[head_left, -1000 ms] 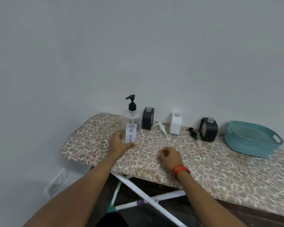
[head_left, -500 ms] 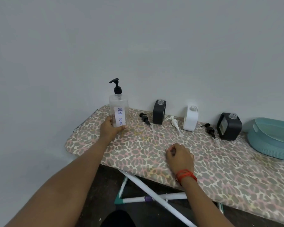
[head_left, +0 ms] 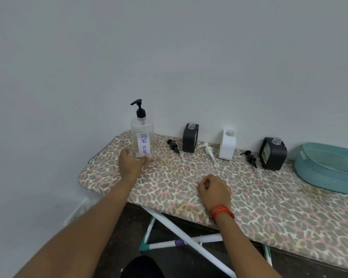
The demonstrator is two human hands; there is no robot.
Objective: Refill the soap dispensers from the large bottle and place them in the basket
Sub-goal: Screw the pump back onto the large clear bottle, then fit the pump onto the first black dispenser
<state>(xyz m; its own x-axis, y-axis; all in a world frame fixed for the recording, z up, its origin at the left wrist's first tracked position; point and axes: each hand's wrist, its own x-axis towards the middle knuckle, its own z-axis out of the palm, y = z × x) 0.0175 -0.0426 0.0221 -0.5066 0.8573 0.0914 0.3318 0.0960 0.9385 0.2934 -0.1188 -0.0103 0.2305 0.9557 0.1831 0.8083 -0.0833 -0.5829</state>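
A large clear bottle (head_left: 142,135) with a black pump and a "DISH SOAP" label stands upright at the board's far left. My left hand (head_left: 130,162) grips its base. Along the wall stand three uncapped dispensers: a black one (head_left: 190,140), a white one (head_left: 227,144) and a second black one (head_left: 272,153). A pump lies beside each: black pump (head_left: 174,146), white pump (head_left: 209,152), black pump (head_left: 250,158). My right hand (head_left: 214,188) rests as a loose fist on the board, holding nothing. The teal basket (head_left: 319,173) sits at the far right.
Everything rests on a leopard-print ironing board (head_left: 269,203) set against a plain wall. Its white legs (head_left: 189,241) cross below the near edge, over a dark floor. A wall socket (head_left: 76,209) sits low on the left.
My left hand carried the large bottle to the left and set it near the board's end. The bottle no longer hides the first black dispenser and its pump. My right hand barely moved.
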